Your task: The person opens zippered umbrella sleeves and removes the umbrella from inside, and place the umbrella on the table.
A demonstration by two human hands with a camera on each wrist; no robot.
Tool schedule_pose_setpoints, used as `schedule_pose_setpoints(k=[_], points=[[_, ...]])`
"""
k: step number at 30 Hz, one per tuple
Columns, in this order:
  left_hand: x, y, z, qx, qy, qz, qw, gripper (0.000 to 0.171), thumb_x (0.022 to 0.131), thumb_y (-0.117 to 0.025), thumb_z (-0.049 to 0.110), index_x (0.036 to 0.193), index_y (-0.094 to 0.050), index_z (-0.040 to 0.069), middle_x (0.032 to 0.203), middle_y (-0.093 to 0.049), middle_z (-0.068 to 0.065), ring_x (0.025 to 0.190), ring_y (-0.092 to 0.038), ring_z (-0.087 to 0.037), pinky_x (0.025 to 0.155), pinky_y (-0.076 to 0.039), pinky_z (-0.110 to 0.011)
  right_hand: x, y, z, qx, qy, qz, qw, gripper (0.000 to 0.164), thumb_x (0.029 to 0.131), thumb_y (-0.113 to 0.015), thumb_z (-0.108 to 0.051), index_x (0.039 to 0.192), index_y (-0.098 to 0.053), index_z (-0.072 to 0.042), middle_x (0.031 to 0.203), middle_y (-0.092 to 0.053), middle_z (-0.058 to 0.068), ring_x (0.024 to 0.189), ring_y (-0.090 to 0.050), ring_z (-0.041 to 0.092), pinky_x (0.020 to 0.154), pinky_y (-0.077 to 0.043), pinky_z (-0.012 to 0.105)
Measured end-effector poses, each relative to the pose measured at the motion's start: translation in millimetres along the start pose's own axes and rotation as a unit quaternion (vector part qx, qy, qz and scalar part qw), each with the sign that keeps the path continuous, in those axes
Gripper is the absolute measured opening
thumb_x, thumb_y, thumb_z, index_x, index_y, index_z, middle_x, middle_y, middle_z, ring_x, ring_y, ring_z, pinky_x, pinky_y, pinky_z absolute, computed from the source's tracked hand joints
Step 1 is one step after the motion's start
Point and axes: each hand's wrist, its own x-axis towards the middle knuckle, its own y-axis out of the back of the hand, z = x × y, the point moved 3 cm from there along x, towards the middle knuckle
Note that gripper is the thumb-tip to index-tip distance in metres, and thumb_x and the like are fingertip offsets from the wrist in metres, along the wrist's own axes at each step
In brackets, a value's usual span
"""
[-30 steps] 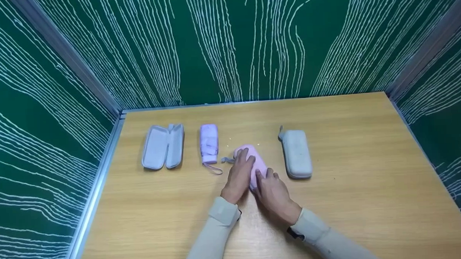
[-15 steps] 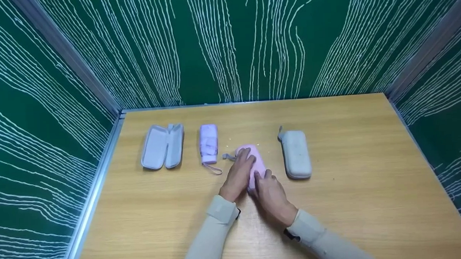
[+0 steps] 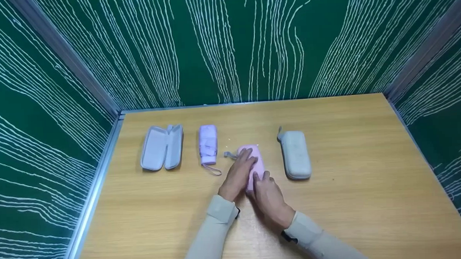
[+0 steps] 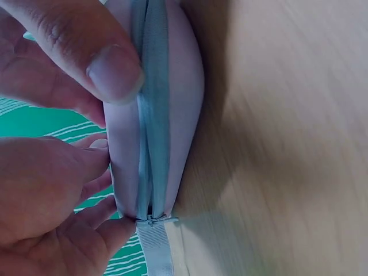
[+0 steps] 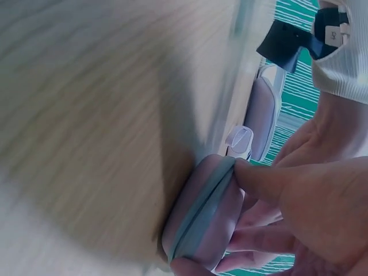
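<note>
A pink zip case (image 3: 258,167) lies on the table between my two hands, its grey zip (image 4: 154,109) running along the side. My left hand (image 3: 238,175) holds the case toward its far end, fingers over the top. Close to those fingers, a grey strap (image 4: 155,247) hangs by the small zip slider (image 4: 152,221). At the near end, my right hand (image 3: 270,195) grips the case, with the thumb on one side and fingers on the other, as the right wrist view shows. Whether the zip is fully closed, I cannot tell.
Left of the hands lies a folded lilac umbrella (image 3: 208,143) with a wrist loop. Farther left, an opened grey case (image 3: 154,149) lies flat. A closed pale grey-green case (image 3: 296,154) rests to the right. Green walls (image 3: 212,49) with white lines enclose the wooden table (image 3: 370,178).
The pink case has turned slightly, its near end swinging a little left and its far end a little right. Both hands stay on it and shift slightly with it.
</note>
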Motion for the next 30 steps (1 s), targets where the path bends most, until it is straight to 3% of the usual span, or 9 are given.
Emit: schedule_pose_setpoints(k=[4, 9, 15, 22, 25, 30], points=[[0.1, 0.5, -1.1, -0.028, 0.015, -0.018, 0.9993, 0.036, 0.109, -0.044, 0.007, 0.137, -0.066, 0.0, 0.163, -0.045, -0.02, 0.155, -0.035, -0.04, 0.127, -0.029, -0.05, -1.2, -2.7, -3.2, -0.017, 0.002, 0.022, 1.0, 0.057, 0.078, -0.091, -0.023, 0.119, -0.07, 0.009, 0.085, -0.058, 0.023, 0.058, -0.062, 0.031, 0.047, -0.056, 0.04], [2.8, -0.5, -2.3, -0.021, 0.01, -0.024, 0.9994, 0.035, 0.107, -0.045, 0.004, 0.135, -0.067, 0.0, 0.162, -0.047, -0.02, 0.154, -0.036, -0.04, 0.127, -0.029, -0.047, -0.6, -5.0, -5.9, -0.036, 0.001, 0.037, 0.999, 0.053, 0.078, -0.091, -0.022, 0.116, -0.071, 0.008, 0.083, -0.058, 0.022, 0.057, -0.062, 0.029, 0.045, -0.055, 0.038], [3.3, -1.6, -2.6, -0.014, 0.005, -0.026, 0.9996, 0.035, 0.105, -0.048, 0.003, 0.134, -0.067, 0.001, 0.161, -0.048, -0.019, 0.154, -0.038, -0.039, 0.128, -0.028, -0.046, -0.8, -5.6, -8.6, -0.031, -0.007, 0.036, 0.999, 0.048, 0.08, -0.088, -0.017, 0.116, -0.07, 0.009, 0.084, -0.057, 0.021, 0.056, -0.061, 0.028, 0.046, -0.055, 0.037], [2.8, 0.0, -2.7, -0.041, 0.015, -0.026, 0.9987, 0.034, 0.107, -0.046, 0.005, 0.134, -0.067, 0.001, 0.162, -0.047, -0.018, 0.155, -0.035, -0.038, 0.128, -0.027, -0.046, -0.3, -5.9, -9.6, -0.022, -0.01, 0.045, 0.999, 0.049, 0.082, -0.088, -0.021, 0.115, -0.069, 0.008, 0.085, -0.056, 0.02, 0.056, -0.06, 0.028, 0.045, -0.055, 0.037], [2.9, 0.0, -1.4, -0.029, 0.009, -0.023, 0.9993, 0.034, 0.106, -0.047, 0.004, 0.133, -0.068, 0.0, 0.161, -0.048, -0.018, 0.154, -0.037, -0.039, 0.128, -0.028, -0.046, -1.3, -5.7, -9.0, -0.023, -0.007, 0.053, 0.998, 0.05, 0.081, -0.089, -0.022, 0.116, -0.069, 0.008, 0.086, -0.056, 0.021, 0.056, -0.06, 0.028, 0.045, -0.055, 0.037], [2.7, -2.8, 3.9, 0.034, -0.006, -0.009, 0.9994, 0.037, 0.099, -0.055, 0.001, 0.134, -0.069, 0.0, 0.159, -0.051, -0.019, 0.152, -0.04, -0.041, 0.125, -0.035, -0.045, -5.7, -5.4, -6.2, -0.016, -0.001, 0.061, 0.998, 0.051, 0.082, -0.087, -0.018, 0.121, -0.069, 0.008, 0.09, -0.056, 0.023, 0.06, -0.061, 0.03, 0.047, -0.055, 0.039]])
